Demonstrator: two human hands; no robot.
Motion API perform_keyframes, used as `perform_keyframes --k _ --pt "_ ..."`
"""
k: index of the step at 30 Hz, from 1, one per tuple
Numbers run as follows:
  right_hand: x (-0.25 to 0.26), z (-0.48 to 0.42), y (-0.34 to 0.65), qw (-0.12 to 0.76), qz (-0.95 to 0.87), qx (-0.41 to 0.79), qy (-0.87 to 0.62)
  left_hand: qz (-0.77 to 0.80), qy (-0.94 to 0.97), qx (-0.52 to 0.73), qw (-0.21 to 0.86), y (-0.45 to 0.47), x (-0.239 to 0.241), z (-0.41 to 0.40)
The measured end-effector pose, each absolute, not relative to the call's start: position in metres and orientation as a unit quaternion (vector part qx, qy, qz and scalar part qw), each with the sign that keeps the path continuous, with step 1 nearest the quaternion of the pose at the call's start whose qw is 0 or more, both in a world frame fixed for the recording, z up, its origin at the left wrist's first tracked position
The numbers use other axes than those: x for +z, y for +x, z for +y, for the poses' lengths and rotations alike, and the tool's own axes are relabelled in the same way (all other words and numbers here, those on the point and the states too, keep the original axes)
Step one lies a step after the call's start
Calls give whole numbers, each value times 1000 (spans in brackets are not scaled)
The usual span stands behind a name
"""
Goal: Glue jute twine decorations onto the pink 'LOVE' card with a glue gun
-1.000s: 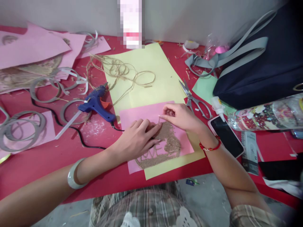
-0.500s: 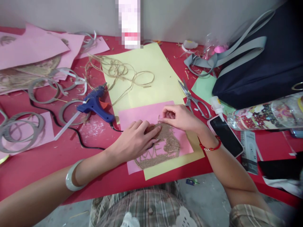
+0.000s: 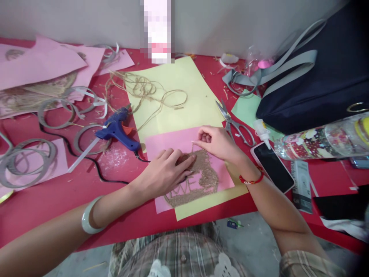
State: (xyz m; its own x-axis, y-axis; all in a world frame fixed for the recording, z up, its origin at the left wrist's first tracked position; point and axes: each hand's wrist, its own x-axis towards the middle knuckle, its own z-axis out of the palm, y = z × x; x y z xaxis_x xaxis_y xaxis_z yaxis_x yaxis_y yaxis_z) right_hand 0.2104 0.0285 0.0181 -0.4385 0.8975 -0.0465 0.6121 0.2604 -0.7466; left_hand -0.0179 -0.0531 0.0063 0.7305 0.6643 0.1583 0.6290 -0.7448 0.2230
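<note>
Jute-twine picture (image 3: pixel 209 179) lies on pink paper (image 3: pixel 173 134), itself over the yellow paper (image 3: pixel 196 88) near the table's front edge. Left hand (image 3: pixel 161 173) rests on the picture, thumb and index spread apart; whether it grips anything underneath, cannot tell. Right hand (image 3: pixel 216 142) has thumb and index together, pinched on the upper end of a thin twine strand (image 3: pixel 192 146) at the picture's top edge. Strand should be light, limp, fibrous, not slippery, prone to fraying: best pinched near its tip. Paper probably creases easily; the bare pink margin looks the safest hold.
</note>
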Motion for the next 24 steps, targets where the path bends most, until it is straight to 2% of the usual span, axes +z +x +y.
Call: perform_keyframes --k 5,9,12,14,16,19,22,24 --pt "16 30 212 219 -746 388 -495 335 928 151 65 -21 4 -53" --pt "15 38 224 309 -682 437 -499 297 928 221 35 -26 7 -55" --pt "19 47 238 400 -631 388 -540 267 923 277 24 -31 10 -57" --pt "22 51 248 420 -631 308 -575 247 921 299 27 -33 11 -59" --pt "24 53 255 385 -657 201 -616 206 931 299 47 -34 12 -63" --pt "28 52 264 260 -681 74 -681 115 961 234 87 -31 11 -73" --pt "34 46 274 147 -680 59 -715 72 982 136 111 -27 6 -82" --pt "38 41 279 112 -680 83 -720 77 984 98 125 -27 3 -84"
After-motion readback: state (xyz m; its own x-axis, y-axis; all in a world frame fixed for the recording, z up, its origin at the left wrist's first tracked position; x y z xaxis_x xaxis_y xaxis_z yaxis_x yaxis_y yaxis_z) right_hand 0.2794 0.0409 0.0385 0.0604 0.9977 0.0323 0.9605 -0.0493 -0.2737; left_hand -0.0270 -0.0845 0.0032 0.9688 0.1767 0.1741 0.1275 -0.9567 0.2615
